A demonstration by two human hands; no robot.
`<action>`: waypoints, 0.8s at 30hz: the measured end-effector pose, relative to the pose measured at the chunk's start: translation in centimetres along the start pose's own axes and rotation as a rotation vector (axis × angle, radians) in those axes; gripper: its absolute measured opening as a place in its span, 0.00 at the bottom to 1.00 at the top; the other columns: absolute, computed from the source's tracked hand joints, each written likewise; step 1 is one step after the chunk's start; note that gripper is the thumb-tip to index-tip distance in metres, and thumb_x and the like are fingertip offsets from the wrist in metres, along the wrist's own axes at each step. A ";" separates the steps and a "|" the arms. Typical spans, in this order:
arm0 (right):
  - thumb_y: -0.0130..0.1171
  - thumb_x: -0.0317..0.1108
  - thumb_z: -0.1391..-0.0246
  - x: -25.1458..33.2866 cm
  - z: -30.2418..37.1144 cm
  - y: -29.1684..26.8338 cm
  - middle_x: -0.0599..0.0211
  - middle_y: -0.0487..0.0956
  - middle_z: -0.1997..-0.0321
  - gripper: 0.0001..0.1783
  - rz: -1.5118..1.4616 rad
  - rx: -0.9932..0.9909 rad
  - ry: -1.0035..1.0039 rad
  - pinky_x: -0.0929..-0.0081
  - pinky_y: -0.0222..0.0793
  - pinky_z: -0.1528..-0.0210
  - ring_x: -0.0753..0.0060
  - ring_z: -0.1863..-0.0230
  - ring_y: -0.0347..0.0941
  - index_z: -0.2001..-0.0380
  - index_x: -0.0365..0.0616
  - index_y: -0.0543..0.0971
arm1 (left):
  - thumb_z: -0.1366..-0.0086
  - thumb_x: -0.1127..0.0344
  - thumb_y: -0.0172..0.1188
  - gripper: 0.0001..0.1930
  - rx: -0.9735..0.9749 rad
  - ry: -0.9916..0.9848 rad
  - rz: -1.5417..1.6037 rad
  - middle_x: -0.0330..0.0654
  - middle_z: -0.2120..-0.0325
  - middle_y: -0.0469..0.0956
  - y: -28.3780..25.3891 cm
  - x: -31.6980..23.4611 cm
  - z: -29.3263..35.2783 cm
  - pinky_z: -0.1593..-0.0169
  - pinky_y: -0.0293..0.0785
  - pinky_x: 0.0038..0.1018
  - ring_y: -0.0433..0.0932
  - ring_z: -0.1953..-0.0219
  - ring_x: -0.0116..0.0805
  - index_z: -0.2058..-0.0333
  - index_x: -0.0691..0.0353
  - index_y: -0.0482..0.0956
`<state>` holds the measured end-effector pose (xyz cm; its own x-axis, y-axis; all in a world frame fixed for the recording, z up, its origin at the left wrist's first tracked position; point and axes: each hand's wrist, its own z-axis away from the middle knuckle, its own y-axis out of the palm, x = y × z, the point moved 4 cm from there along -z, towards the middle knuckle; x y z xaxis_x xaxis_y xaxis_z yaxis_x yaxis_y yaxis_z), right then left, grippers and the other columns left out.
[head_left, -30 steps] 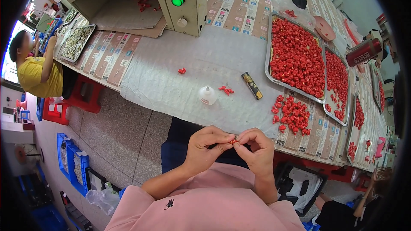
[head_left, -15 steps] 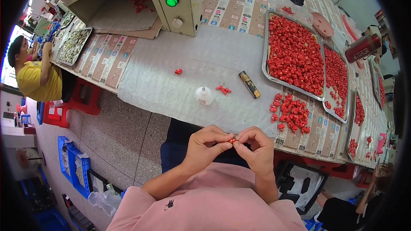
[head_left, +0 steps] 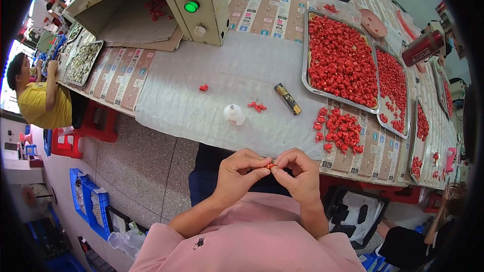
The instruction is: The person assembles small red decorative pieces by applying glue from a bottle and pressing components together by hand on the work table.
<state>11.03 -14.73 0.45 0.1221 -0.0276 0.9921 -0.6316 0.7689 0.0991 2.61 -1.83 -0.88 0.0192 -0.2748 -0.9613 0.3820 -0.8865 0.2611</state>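
A small shiny red piece (head_left: 271, 165) is pinched between the fingertips of both hands, just off the table's near edge. My left hand (head_left: 239, 174) closes thumb and forefinger on its left end. My right hand (head_left: 301, 171) grips the other end the same way; the fingers hide most of the piece. On the white sheet (head_left: 176, 95) beyond stand a small white bottle with a thin tip (head_left: 234, 115), a cluster of red pieces (head_left: 257, 107) and a single red piece (head_left: 203, 87). A black-and-gold cylinder (head_left: 287, 99) lies to their right.
A loose pile of red pieces (head_left: 344, 130) lies right of the sheet. Behind it are metal trays (head_left: 304, 70) full of similar pieces. A beige box-like machine (head_left: 212, 10) with red and green buttons stands far left. A person in yellow (head_left: 45, 103) sits at the left.
The view has shifted slightly, so the table things appear a little further left. Both hands keep their pinch on the red piece, with barely any finger movement.
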 end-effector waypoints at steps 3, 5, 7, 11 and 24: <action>0.60 0.15 0.56 0.0 0.0 0.0 0.67 0.74 0.67 0.09 0.015 0.008 -0.003 0.85 0.68 0.61 0.82 0.65 0.71 0.73 0.37 0.72 | 0.47 0.81 0.63 0.12 -0.002 0.001 0.007 0.40 0.67 0.75 0.0 0.0 0.1 0.60 0.73 0.18 0.75 0.65 0.25 0.63 0.63 0.82; 0.60 0.16 0.56 -0.1 0.1 0.0 0.67 0.74 0.67 0.09 0.007 0.006 -0.001 0.85 0.68 0.61 0.82 0.65 0.71 0.73 0.37 0.72 | 0.47 0.81 0.63 0.12 -0.003 0.006 0.012 0.40 0.67 0.75 0.0 0.0 0.1 0.59 0.73 0.18 0.75 0.64 0.25 0.63 0.64 0.82; 0.60 0.16 0.56 -0.1 0.1 0.0 0.67 0.74 0.67 0.09 0.001 0.006 0.001 0.85 0.68 0.61 0.81 0.65 0.71 0.73 0.38 0.72 | 0.47 0.81 0.63 0.12 -0.004 -0.002 0.007 0.40 0.66 0.75 0.0 0.0 0.1 0.58 0.73 0.18 0.75 0.64 0.26 0.63 0.64 0.82; 0.60 0.16 0.56 -0.2 0.1 0.0 0.67 0.74 0.67 0.09 0.004 0.006 0.003 0.84 0.68 0.61 0.81 0.65 0.71 0.73 0.38 0.72 | 0.47 0.81 0.63 0.12 0.004 0.008 -0.006 0.40 0.66 0.75 0.0 0.0 0.1 0.59 0.73 0.18 0.75 0.64 0.26 0.63 0.64 0.82; 0.60 0.18 0.56 0.0 0.1 0.0 0.69 0.73 0.68 0.06 -0.014 -0.015 0.005 0.85 0.67 0.63 0.82 0.67 0.70 0.74 0.37 0.74 | 0.47 0.81 0.63 0.12 0.005 0.024 0.006 0.40 0.66 0.75 0.0 0.2 0.2 0.59 0.73 0.18 0.75 0.64 0.26 0.62 0.63 0.81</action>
<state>10.93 -14.78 0.42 0.1348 -0.0357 0.9902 -0.6185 0.7777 0.1123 2.46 -1.91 -1.05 0.0436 -0.2711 -0.9615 0.3770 -0.8868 0.2672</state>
